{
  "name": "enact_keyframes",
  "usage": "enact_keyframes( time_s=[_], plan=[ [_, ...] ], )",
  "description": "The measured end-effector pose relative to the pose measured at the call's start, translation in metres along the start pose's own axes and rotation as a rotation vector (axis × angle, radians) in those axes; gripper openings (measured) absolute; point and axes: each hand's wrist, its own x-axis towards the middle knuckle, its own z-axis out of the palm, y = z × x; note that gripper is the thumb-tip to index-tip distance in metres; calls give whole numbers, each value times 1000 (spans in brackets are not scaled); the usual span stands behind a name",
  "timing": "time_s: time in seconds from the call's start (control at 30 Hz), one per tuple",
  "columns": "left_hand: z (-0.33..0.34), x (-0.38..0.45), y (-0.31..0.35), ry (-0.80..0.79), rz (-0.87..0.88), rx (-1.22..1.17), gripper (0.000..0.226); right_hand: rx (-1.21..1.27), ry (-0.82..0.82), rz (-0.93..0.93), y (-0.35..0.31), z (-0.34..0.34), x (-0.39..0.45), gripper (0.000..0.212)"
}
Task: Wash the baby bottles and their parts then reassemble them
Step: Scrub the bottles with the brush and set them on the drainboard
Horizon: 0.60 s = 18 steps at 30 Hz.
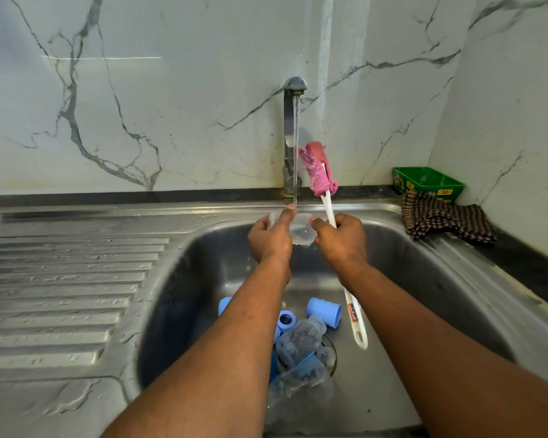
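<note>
I hold a small clear part [302, 230] between my two hands, right under the stream [295, 153] that falls from the tap [293, 90]. My left hand [271, 237] pinches its left edge, with the thumb on top where the water lands, and my right hand [340, 238] touches its right edge with the fingertips. I cannot tell exactly what the part is; it is clear and round, maybe a cap or a teat. The right hand is also closed around the brush [329, 213]. The handle goes through the fist, so the pink head [318, 169] stands up and away from me, just beside the stream, and the white tail hangs down toward the basin. This is the relation that matters: the long axis of the brush is nearly upright, and its head is above and behind the part, not pointing into it. To scrub, I think I must tilt the head down and to the left, while the left hand turns the opening toward it. The other pieces lie well below in the sink [424, 298]: two clear bottles [301, 339] and the blue caps [325, 311], near the drain, still waiting.
</note>
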Motion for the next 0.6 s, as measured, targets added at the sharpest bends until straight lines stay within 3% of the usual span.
enact_keyframes(
  time_s=[0.17, 0.3, 0.4, 0.53, 0.6],
  plan=[
    [4, -5, 6, 17, 354, 408, 72, -81, 2, 11, 3, -1, 2, 24],
    [-1, -11, 7, -1, 570, 716, 61, -151, -9, 20, 3, -7, 2, 14],
    [-4, -12, 6, -47, 694, 812, 52, -146, -17, 17, 1, -6, 0, 11],
    [-7, -8, 5, -20, 574, 609, 55, -77, -20, -8, -6, -2, -3, 27],
    [-6, -10, 9, -19, 541, 636, 50, -32, -27, 8, -10, -1, -6, 32]
  ],
)
